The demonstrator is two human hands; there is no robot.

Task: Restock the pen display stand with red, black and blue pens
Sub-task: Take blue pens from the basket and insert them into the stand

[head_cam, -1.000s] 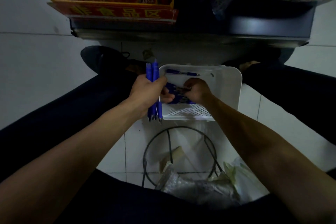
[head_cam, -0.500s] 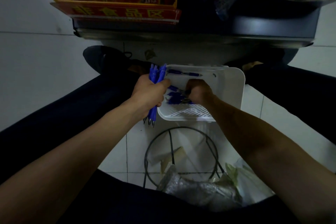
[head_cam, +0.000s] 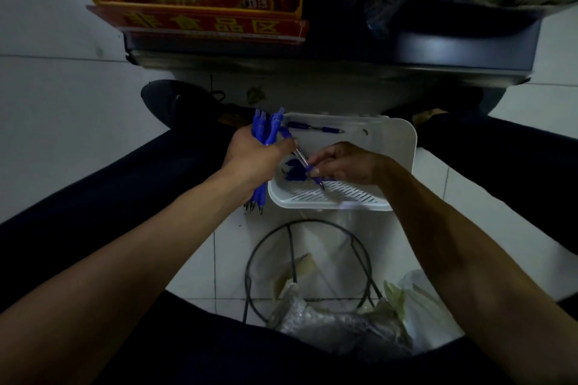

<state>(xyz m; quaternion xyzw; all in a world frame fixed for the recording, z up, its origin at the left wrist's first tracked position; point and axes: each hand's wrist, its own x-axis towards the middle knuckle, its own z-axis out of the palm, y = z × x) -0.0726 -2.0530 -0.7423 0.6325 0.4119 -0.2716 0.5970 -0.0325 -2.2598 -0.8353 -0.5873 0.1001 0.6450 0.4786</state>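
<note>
Head view: the left hand (head_cam: 255,156) is clenched round a bundle of blue pens (head_cam: 261,134), clicker ends up and tips poking out below the fist, over the left edge of a white slotted basket (head_cam: 402,147). The right hand (head_cam: 347,164) reaches into the basket from the right and pinches a single blue pen (head_cam: 301,158) near its grip end. That pen slants up to the left, its upper end against the thumb side of the left hand, so the two hands are close together and bridged by it.

Beneath it a small heap of loose blue pens (head_cam: 294,173) lies toward the near-left corner of the basket, and a stray pen (head_cam: 316,129) lies along the far edge. The basket sits on the tiled floor (head_cam: 62,134) between the person's legs, below a shelf with a red sign strip (head_cam: 200,22). Nearer the person a black wire frame (head_cam: 250,259) stands beside crumpled plastic wrapping (head_cam: 328,319); I cannot tell whether it is the display stand. No red or black pens show.

The step in hand looks like gathering blue pens into the left fist, ahead of any stocking. Next, the single pen needs sliding in parallel with the bundle, the left fingers easing just enough to admit it without spilling the rest
</note>
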